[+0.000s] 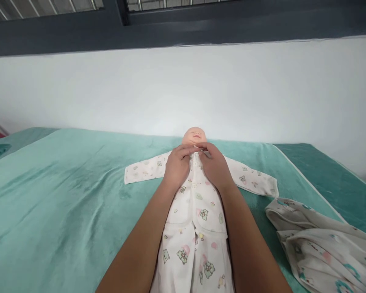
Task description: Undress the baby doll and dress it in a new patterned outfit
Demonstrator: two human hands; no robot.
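A baby doll [194, 133] lies on its back, its head toward the wall. It wears a white long-sleeved shirt [198, 195] printed with small bears, and matching trousers [183, 254]. Both sleeves stretch out to the sides. At the collar, just below the chin, my left hand [179, 162] is closed with its fingertips on the shirt's neckline. Close beside it my right hand [212, 163] pinches the same neckline, fingertips nearly meeting the left ones. The bit of cloth between the fingers is mostly covered by them. The shirt front hangs over the trouser waist.
A green plush blanket [64, 195] with soft folds covers the surface beneath. To the right lies a crumpled white patterned cloth [320, 244], touching the doll's right-side sleeve end. A white wall [140, 89] rises behind, under a dark window frame [201, 28].
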